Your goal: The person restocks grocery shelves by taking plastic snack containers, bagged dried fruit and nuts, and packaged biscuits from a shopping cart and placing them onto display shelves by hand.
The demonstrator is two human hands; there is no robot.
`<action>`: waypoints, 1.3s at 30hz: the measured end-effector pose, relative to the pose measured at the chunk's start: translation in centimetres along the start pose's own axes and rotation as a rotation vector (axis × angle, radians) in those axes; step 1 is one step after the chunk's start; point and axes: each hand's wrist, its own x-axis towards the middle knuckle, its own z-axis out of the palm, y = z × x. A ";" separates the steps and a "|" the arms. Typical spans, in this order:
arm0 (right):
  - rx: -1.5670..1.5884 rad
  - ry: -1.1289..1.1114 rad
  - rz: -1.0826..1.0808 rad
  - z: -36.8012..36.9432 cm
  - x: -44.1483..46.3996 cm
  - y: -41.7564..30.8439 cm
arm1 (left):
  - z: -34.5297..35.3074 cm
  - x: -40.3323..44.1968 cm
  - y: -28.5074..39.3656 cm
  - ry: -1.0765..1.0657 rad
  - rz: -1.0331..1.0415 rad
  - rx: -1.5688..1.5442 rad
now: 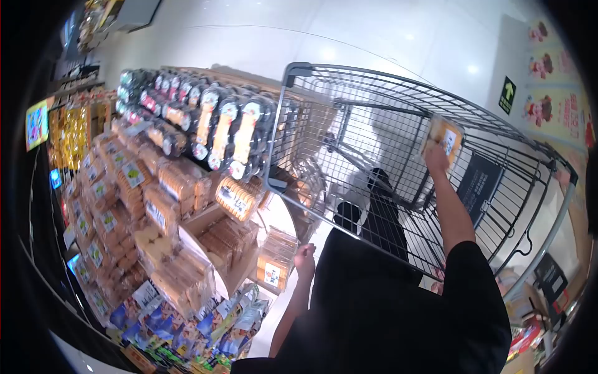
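My right hand (438, 161) is closed around a clear-wrapped pack of biscuits (450, 138) with a white label. It holds the pack inside the wire shopping cart (398, 234), near the cart's handle-side panel. My left hand (304, 260) hangs low beside the display, its fingers curled in, and nothing shows in them. Just left of it stands another wrapped biscuit pack (273, 273) with a white label; whether the hand touches it I cannot tell. More biscuit packs (237, 197) fill the display to the left.
Dark-lidded snack tubs (223, 134) stand in rows behind the biscuits. Blue snack bags (180, 324) lie at the lower left. A green arrow sign (507, 95) is on the floor at right, near a poster-covered panel (551, 103). My legs are close against the cart.
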 end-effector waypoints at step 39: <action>0.266 0.014 -0.480 -6.5 -25.3 -2.1 | -15.9 17.2 7.1 0.257 0.154 -0.885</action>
